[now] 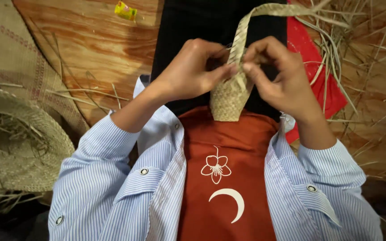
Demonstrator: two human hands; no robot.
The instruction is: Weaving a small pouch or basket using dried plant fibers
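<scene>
My left hand (193, 69) and my right hand (275, 73) meet over a small woven straw pouch (228, 100) held above my lap. Both pinch the braided straw strip (246, 27) where it joins the pouch's top edge; the strip arches up and away to the right. The pouch hangs below my fingers in front of my rust-coloured shirt with a white flower and crescent. My sleeves are blue-and-white striped.
A woven straw hat (18, 143) lies upside down at the left on a woven mat (10, 49). Loose straw (362, 49) is piled at the right on the wooden floor (99, 40). A red sheet (325, 85) lies beside my right hand; a yellow wrapper (126, 10) sits at the top.
</scene>
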